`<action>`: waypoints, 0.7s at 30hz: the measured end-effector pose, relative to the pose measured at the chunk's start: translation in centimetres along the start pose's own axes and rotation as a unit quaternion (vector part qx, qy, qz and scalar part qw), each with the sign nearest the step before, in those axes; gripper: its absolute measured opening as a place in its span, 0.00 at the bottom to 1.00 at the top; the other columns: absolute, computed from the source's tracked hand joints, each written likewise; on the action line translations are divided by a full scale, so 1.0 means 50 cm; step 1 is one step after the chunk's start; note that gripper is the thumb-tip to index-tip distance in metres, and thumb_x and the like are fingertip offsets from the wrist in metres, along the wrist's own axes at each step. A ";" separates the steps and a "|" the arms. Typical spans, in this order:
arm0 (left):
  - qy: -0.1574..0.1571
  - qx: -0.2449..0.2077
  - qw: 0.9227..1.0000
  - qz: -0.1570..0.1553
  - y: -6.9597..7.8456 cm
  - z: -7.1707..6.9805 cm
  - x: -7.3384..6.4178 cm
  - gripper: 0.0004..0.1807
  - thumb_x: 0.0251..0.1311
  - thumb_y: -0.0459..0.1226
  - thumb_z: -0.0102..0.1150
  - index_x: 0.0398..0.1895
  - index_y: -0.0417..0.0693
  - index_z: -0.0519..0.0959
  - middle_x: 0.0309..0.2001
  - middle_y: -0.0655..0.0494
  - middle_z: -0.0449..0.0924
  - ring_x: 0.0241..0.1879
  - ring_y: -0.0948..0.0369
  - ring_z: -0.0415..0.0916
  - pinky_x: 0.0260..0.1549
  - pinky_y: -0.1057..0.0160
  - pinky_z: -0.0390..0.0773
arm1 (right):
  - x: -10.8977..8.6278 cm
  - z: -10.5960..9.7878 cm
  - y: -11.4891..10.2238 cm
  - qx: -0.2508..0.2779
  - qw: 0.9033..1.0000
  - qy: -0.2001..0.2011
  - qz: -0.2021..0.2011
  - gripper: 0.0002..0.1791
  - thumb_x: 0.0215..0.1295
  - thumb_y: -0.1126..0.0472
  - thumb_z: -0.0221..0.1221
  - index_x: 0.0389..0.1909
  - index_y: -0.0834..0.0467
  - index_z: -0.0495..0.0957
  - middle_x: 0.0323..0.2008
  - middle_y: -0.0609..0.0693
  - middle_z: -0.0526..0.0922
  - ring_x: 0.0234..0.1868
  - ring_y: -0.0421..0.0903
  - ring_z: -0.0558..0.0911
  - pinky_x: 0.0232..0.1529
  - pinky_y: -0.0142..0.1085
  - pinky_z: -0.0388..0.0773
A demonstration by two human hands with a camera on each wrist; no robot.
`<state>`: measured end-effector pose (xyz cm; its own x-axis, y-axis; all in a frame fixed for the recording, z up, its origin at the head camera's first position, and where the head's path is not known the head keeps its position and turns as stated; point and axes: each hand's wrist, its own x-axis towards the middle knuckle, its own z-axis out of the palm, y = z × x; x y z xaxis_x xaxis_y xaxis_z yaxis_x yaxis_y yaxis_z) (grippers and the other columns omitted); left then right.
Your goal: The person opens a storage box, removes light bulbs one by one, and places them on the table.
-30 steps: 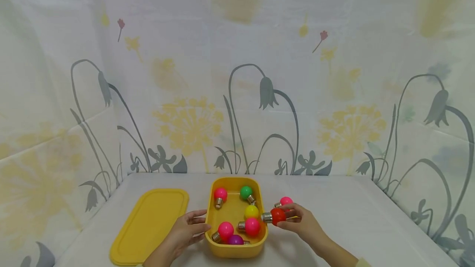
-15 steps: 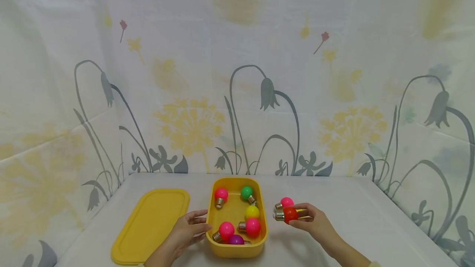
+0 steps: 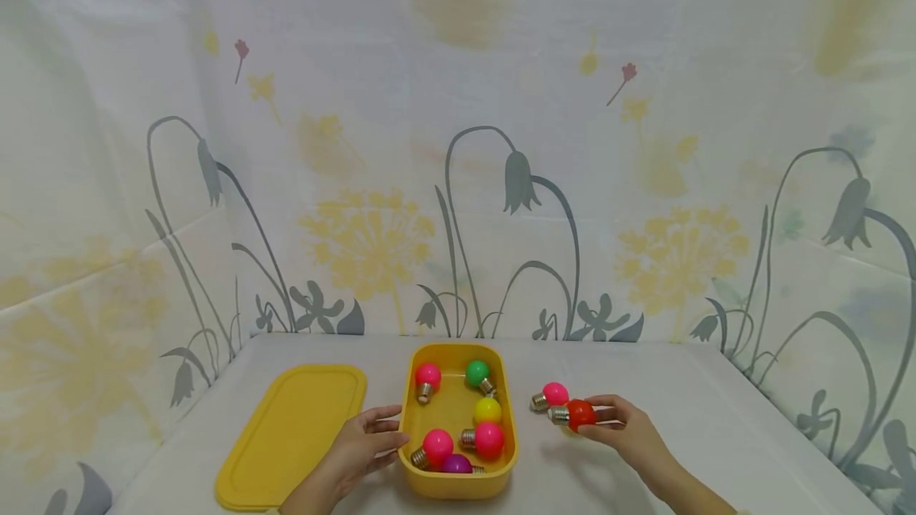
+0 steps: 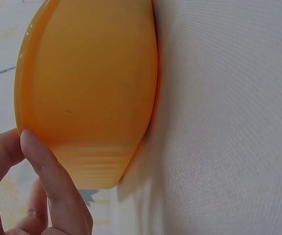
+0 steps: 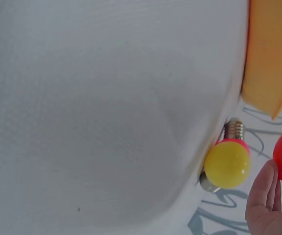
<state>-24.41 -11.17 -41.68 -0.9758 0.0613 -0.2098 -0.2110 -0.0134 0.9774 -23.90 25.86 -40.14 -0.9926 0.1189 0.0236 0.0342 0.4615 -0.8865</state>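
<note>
My right hand (image 3: 633, 431) pinches a red light bulb (image 3: 581, 415) by its globe, with the metal screw base pointing left. It is held right of the yellow box (image 3: 458, 488), overlapping a pink bulb (image 3: 555, 395) on the table in the head view. A yellow bulb (image 5: 227, 165) lies beside that pink one, plain in the right wrist view and mostly hidden in the head view. My left hand (image 3: 361, 447) holds the box's left rim between thumb and finger. Inside the box lie several bulbs: pink, a green (image 3: 477, 373), a yellow (image 3: 488, 411) and a purple (image 3: 456, 463).
A flat yellow lid (image 3: 293, 435) lies on the white-covered table (image 3: 673, 396), left of the box. Behind the table hangs a flower-printed cloth (image 3: 372, 141), which also closes off both sides.
My right hand has carried the red bulb rightward, from the box's right rim to over the loose pink bulb. The left hand stays at the box.
</note>
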 end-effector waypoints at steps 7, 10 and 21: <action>-0.004 -0.003 1.000 0.001 0.001 0.000 -0.003 0.30 0.52 0.29 0.65 0.59 0.32 0.67 0.44 0.42 0.72 0.33 0.59 0.75 0.36 0.61 0.80 | 0.011 -0.020 0.013 -0.003 1.000 0.000 0.008 0.31 0.50 0.56 0.70 0.53 0.66 0.72 0.41 0.56 0.79 0.40 0.50 0.78 0.45 0.51 0.76; -0.004 -0.003 1.000 0.001 0.001 0.000 -0.003 0.30 0.52 0.29 0.65 0.59 0.32 0.67 0.45 0.42 0.72 0.33 0.59 0.75 0.36 0.60 0.80 | 0.018 -0.031 0.018 0.001 1.000 -0.001 0.016 0.32 0.51 0.56 0.69 0.54 0.67 0.70 0.41 0.56 0.79 0.39 0.50 0.78 0.46 0.51 0.76; 0.000 -0.002 1.000 0.000 0.002 0.001 -0.002 0.30 0.52 0.29 0.65 0.59 0.33 0.68 0.45 0.42 0.72 0.34 0.59 0.75 0.37 0.60 0.80 | 0.041 -0.071 0.038 0.016 0.999 -0.002 0.038 0.35 0.53 0.54 0.67 0.57 0.69 0.66 0.43 0.61 0.76 0.40 0.54 0.77 0.46 0.48 0.76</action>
<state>-24.31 -11.11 -41.58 -0.9759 0.0614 -0.2094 -0.2107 -0.0169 0.9774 -25.44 30.10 -40.15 -0.9877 0.1496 -0.0455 0.1056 0.4231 -0.8999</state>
